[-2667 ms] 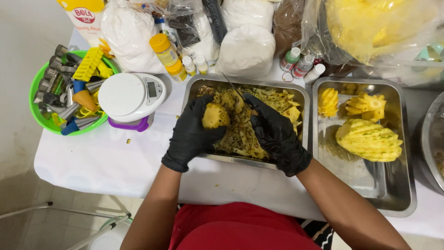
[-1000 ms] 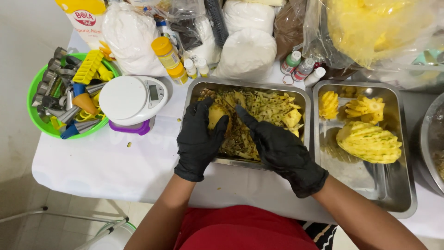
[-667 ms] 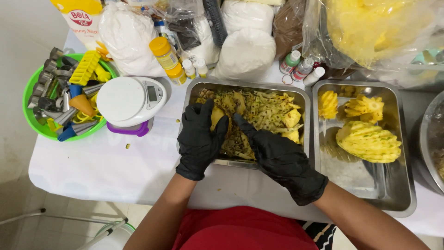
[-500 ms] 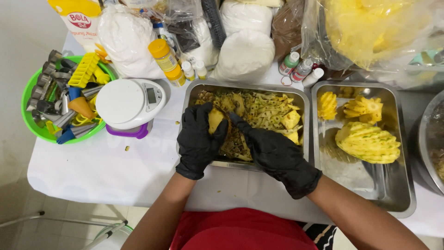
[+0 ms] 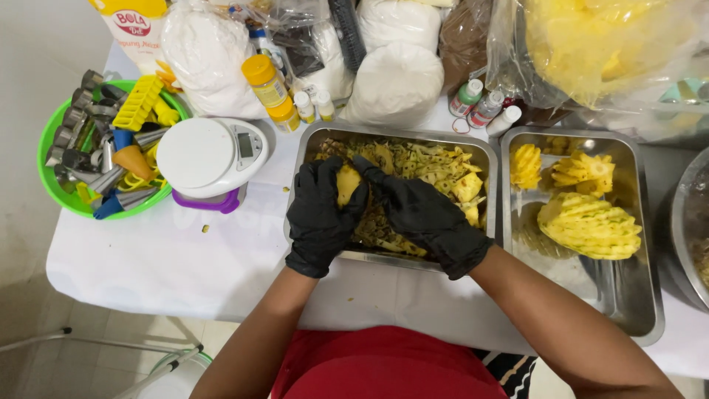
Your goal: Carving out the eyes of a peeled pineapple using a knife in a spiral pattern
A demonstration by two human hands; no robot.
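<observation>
Both my hands wear black gloves and meet over a steel tray [image 5: 319, 139] full of pineapple peelings [image 5: 421, 159]. My left hand [image 5: 321, 218] grips a small yellow pineapple piece [image 5: 347, 183] at the tray's left end. The fingers of my right hand [image 5: 425, 218] close on the same piece from the right. Anything else in the right hand is hidden by the glove.
A second steel tray [image 5: 628, 310] to the right holds peeled pineapples [image 5: 589, 225]. Left of the hands stand a white kitchen scale [image 5: 210, 155] and a green bowl [image 5: 53, 193] of metal cutters. Bags of white powder [image 5: 395, 81], small bottles [image 5: 484, 107] and a bagged pineapple [image 5: 591, 44] line the back.
My hands stay over the peelings tray, now pressed closer together on the pineapple piece. A thin blade seen above them 2.7 s ago no longer shows.
</observation>
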